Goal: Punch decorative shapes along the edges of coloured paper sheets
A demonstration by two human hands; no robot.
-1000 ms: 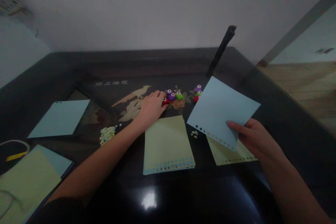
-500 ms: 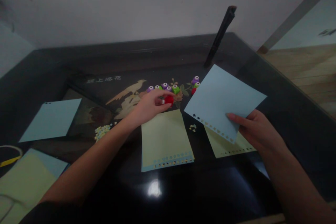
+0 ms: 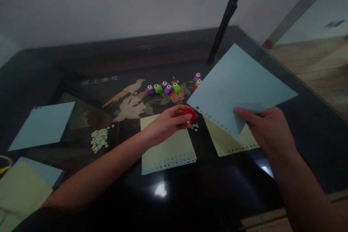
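Between its thumb and fingers, my left hand (image 3: 172,122) grips a small red craft punch (image 3: 190,115), just left of a blue sheet's corner and not touching it. My right hand (image 3: 269,127) pinches that blue sheet (image 3: 241,83) by its lower edge, thumb on top; small shapes are cut along its lower left edge. Under my left hand lies a stack of yellow-green paper (image 3: 168,148) with punched rows at the bottom. Another yellow-green sheet (image 3: 225,143) is partly hidden below the blue one. Several purple and green punches (image 3: 168,89) stand behind.
A heap of paper cut-outs (image 3: 99,140) lies left of the stack, with a few more near the red punch. A blue sheet (image 3: 43,125) and more paper (image 3: 24,192) are at the far left. A black rod (image 3: 223,30) rises at the back.
My left hand has lifted the red punch from beside the other punches and brought it right and nearer the blue sheet. The blue sheet has risen and turned slightly in my right hand.
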